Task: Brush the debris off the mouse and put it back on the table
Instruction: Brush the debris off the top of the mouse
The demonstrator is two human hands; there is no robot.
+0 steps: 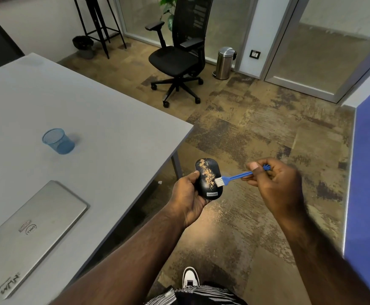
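Left hand (188, 194): we cupped the black Lenovo mouse (208, 179) from its left side, fingers wrapped beneath, off the table edge.
Right hand (274, 181): we pinched the blue brush (234, 175) handle between thumb and fingers.
Bristles: they touched the mouse's right flank, just beyond our left fingertips.
Debris (208, 175): tan grit streaked the mouse's top (thickest mid-shell).
Table (113, 119): it lay left of our left hand.
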